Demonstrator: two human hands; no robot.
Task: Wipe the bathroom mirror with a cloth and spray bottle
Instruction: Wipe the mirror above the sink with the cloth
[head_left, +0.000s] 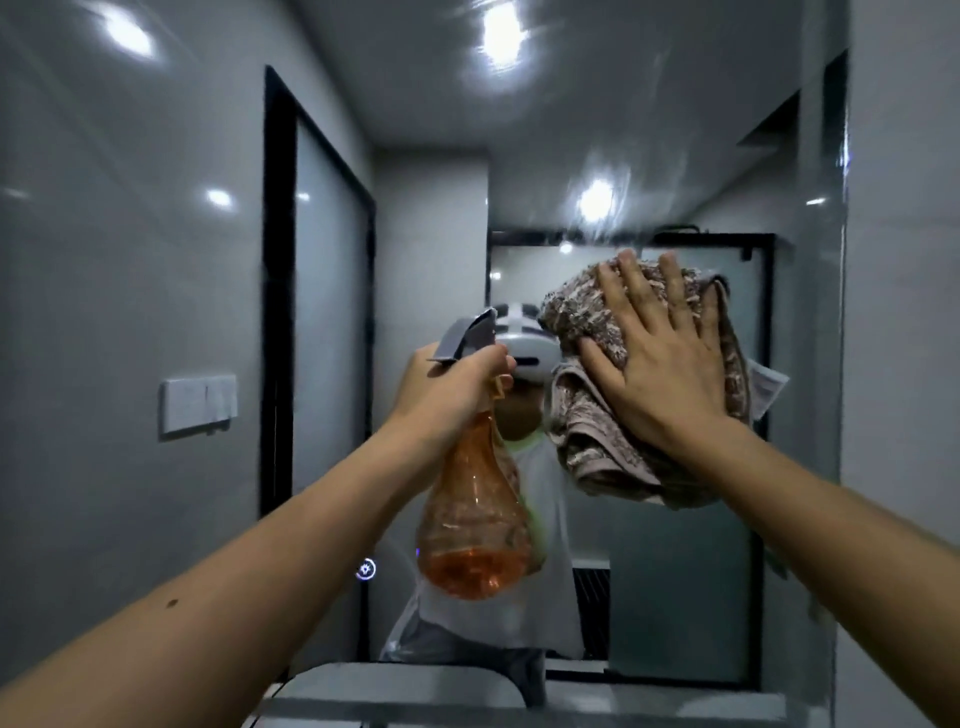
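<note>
1. The mirror (649, 130) is mounted on the wall directly ahead; streaks are visible on its upper glass.
2. The cloth (582, 312), brown and bunched, is pressed against the mirror by the right hand (670, 358). The palm is laid flat with the fingers spread wide, not curled around the fabric, so that pressure is distributed over a broad patch of glass.
3. The spray bottle (475, 519), orange and translucent, is held by the left hand (457, 384), which is closed around the neck just below the grey trigger head (470, 335). The bottle is kept upright and just left of the cloth, presumably so that the nozzle can be aimed at the glass without the wiping hand being obstructed.
4. A small amount of liquid is seen at the bottom of the bottle.
5. The step in hand is judged to be wiping at mid-height.
</note>
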